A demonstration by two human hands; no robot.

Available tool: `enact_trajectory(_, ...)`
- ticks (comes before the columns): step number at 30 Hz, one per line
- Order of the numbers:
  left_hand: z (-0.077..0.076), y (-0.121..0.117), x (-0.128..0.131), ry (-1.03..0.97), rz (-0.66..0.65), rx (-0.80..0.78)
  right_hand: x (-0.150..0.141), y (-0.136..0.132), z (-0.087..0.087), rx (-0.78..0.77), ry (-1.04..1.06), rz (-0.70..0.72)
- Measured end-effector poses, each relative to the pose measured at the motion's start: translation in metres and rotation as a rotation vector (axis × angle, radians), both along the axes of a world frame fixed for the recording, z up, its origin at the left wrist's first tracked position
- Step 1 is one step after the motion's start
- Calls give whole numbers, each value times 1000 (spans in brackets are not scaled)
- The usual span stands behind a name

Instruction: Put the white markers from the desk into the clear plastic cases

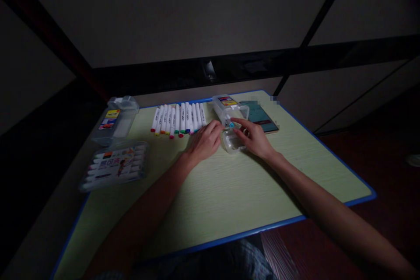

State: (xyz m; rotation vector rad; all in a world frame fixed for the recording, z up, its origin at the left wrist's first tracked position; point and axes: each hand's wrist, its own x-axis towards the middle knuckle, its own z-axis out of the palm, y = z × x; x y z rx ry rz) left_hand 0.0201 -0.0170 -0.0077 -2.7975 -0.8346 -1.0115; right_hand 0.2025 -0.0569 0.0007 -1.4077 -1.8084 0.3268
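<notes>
Right of centre in the frame, a blue-capped marker (231,125) lies at the mouth of the clear case (229,106), its lid (232,142) folded open just below. The right hand (254,138) has thumb and forefinger on opposite sides of the cap, though I cannot tell whether they clamp it; the left hand (206,140) has its fingers bunched together by the case's left side, and what they hold, if anything, is hidden. A loose pinch on that round cap could let the marker roll away, and a crooked push could tip or slide the light case into the tablet (262,116) beside it. A sweep of the left hand could scatter the markers (177,118) lying loose at upper centre, while a knock from that forearm could send the box (114,166), overhanging the table's (229,197) left edge, to the floor
</notes>
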Motion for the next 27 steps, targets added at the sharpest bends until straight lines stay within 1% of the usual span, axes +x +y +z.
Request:
enact_trajectory(4,0,0,0,16,-10,-17,1,4,3,-9,-60,39)
enact_trajectory(8,-1,0,2,1,-9,-46,5,7,5,-29,-90,50)
enact_trajectory(13,-1,1,2,-48,56,-119,6,10,10,-58,-113,36)
enact_trajectory(18,4,-3,2,23,123,-209,5,15,12,-75,-143,35)
enact_trajectory(22,5,-4,2,35,127,-213,6,16,12,-79,-131,49)
enact_trajectory(27,4,-3,2,22,112,-208,7,15,13,-115,-120,85)
